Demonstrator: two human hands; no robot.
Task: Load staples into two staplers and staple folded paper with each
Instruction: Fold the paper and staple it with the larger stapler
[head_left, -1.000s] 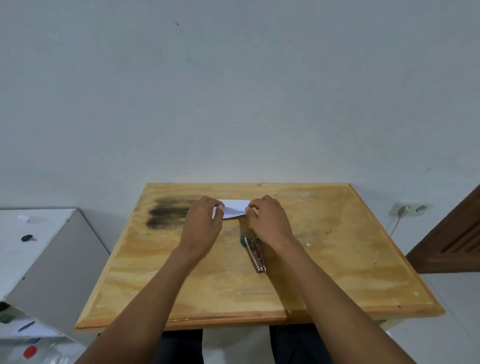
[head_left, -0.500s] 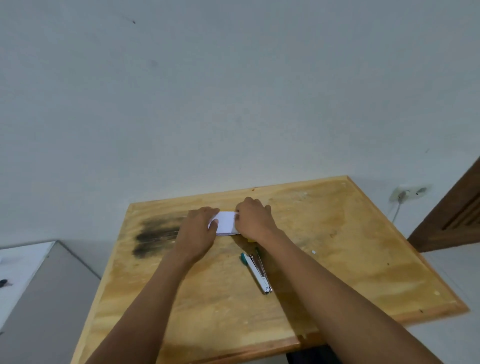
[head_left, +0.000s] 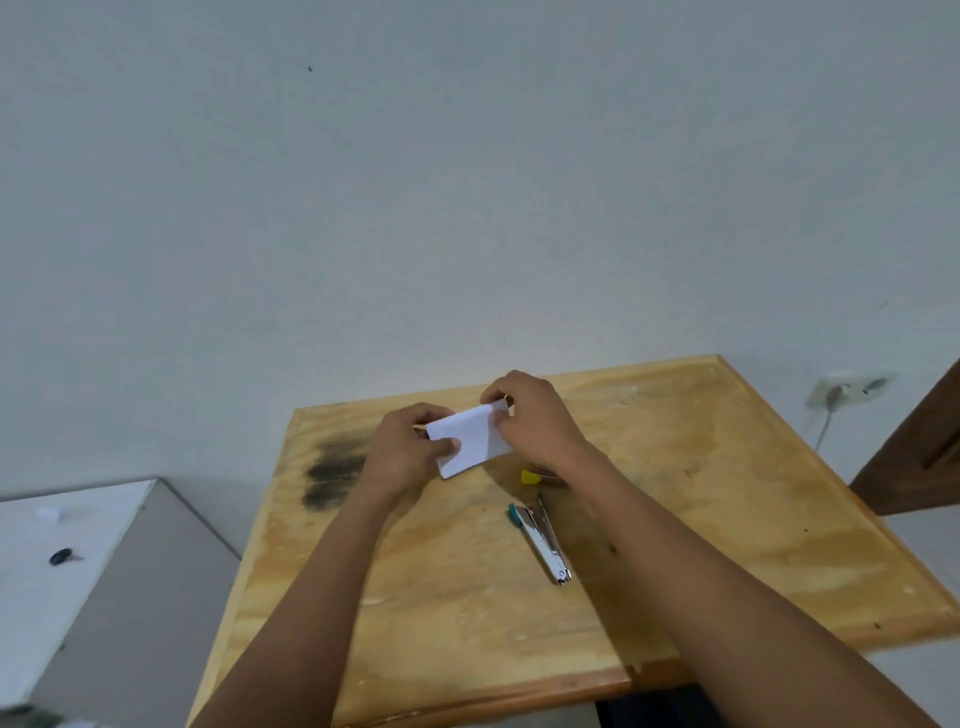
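Nearest on the wooden tabletop (head_left: 467, 623), a metal stapler with a green end (head_left: 540, 538) lies flat, untouched. Just beyond it, a small yellow object (head_left: 530, 476) shows only in part under the right forearm. Farther back, the left hand (head_left: 405, 452) and the right hand (head_left: 530, 415) each pinch an end of the folded white paper (head_left: 470, 439); whether it rests on the wood is unclear.

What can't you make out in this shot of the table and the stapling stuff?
- Yellow object, head view: mostly hidden by the right hand's wrist; unidentifiable.
- Stapler: too small to see staples.
- Folded paper: edges covered by left hand.
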